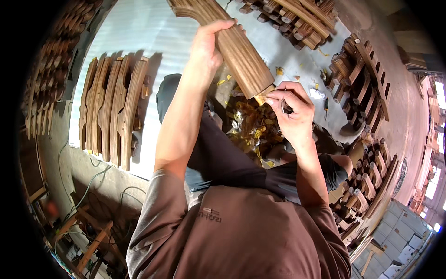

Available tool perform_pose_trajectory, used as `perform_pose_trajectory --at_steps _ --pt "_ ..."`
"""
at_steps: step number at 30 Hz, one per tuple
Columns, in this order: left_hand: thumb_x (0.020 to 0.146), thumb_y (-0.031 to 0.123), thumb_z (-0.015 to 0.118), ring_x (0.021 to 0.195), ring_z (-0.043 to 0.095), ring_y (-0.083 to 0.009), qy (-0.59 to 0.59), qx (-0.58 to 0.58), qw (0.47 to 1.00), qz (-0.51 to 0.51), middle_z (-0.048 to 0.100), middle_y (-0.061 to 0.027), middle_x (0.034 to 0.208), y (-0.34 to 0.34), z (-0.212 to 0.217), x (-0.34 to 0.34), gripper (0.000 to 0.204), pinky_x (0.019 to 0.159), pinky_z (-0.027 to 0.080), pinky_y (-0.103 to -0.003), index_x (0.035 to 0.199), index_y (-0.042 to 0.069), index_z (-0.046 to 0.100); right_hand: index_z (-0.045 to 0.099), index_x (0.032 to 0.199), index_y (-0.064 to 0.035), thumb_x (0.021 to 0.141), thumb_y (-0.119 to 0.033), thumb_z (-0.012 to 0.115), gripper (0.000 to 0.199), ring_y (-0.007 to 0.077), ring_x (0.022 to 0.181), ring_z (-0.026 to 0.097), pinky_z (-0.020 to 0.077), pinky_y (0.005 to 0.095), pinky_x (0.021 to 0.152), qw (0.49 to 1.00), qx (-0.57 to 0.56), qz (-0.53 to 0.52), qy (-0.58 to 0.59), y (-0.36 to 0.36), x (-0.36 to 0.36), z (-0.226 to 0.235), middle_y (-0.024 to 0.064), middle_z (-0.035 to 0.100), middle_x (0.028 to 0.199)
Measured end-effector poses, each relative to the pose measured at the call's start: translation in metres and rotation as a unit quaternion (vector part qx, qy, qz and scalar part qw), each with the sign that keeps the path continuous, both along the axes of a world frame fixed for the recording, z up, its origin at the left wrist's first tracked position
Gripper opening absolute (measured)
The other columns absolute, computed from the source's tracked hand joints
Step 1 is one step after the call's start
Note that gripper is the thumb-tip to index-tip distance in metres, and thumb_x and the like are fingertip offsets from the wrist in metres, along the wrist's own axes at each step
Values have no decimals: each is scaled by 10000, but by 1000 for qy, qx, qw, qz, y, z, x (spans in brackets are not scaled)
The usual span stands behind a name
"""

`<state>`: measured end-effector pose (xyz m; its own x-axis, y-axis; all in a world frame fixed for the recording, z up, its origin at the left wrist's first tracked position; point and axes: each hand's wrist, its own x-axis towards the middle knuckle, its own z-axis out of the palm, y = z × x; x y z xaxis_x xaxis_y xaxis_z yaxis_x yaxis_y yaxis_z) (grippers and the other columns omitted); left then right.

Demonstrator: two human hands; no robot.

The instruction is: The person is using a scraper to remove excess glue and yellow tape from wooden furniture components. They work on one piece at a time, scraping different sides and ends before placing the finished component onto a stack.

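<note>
Here the curved wooden piece (234,44) is held up in front of the person, above the lap, with its long axis slanting from the upper left of the view down to the lower right. The left hand (207,49) is wrapped around its middle, thumb along the near side, carrying it. Its lower end, where a short pale peg (264,96) sticks out, points straight at the right hand (291,111), which sits just beside and below that end. So the right hand is the nearer one to the peg, while the left holds the piece higher along its length. The right hand has its fingers drawn together, pinching a small dark tool (286,109) at the peg; most of the tool is hidden inside the fingers, so its kind and tip are hard to make out. The upper end of the wooden piece is cut off by the top edge of the view. Yellow shavings (253,123) lie below on the floor (134,28), and a row of similar pieces (114,111) lies well apart to the left.
</note>
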<state>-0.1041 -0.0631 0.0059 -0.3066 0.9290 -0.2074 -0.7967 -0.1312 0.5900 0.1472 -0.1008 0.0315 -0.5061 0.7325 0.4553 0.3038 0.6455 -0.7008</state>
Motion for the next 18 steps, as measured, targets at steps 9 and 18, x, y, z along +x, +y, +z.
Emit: perform_pose_trajectory --at_steps 9,18 --pt "837 101 680 917 672 -289 70 -36 997 -27 670 -176 957 3 -13 1 294 847 559 -445 1068 -70 619 642 897 9 775 131 667 174 191 709 674 543 292 615 996 -22 18 -85 8 -3 -5 86 638 892" --pt "845 99 669 888 673 -294 49 -63 996 -37 672 -180 936 7 -17 5 279 822 569 -449 1062 -64 606 701 905 -13 769 13 774 157 192 755 650 516 298 683 996 -72 1 -46 -3 -3 -8 80 675 876"
